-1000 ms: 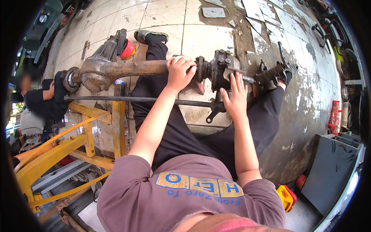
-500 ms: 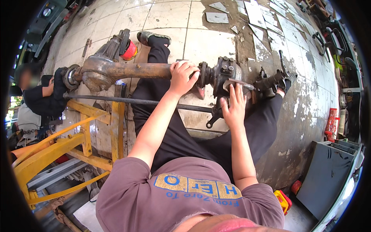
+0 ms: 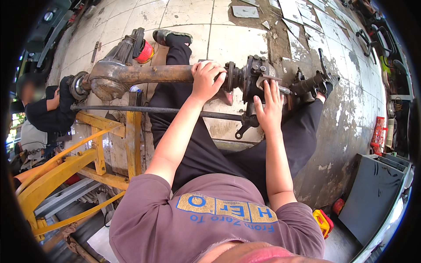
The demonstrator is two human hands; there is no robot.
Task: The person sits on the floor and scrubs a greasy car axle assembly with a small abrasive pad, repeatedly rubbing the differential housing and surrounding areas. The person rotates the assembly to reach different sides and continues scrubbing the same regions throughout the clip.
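Across my legs lies a rusty axle housing (image 3: 160,74) with a bulging differential casing (image 3: 108,81) toward its left end. My left hand (image 3: 205,80) rests over the tube near its right part, fingers curled round the top. At the right end sits a dark steering knuckle (image 3: 253,72) with bolts on its face. My right hand (image 3: 270,108) lies with outstretched fingers against the knuckle's near side, fingertips by a short metal spindle (image 3: 277,84). A long tie rod (image 3: 171,111) runs parallel below the housing and ends at an arm under the knuckle.
A yellow metal frame (image 3: 66,176) stands at left, with another person (image 3: 48,105) beyond it. A red tin (image 3: 144,53) sits behind the casing. Dark metal parts (image 3: 309,85) lie by my right foot. Broken tiles (image 3: 245,12) lie farther off. A grey cabinet (image 3: 372,193) is at right.
The view has shifted slightly. Both hands stay on the axle assembly; the right fingers appear a little closer together at the knuckle.
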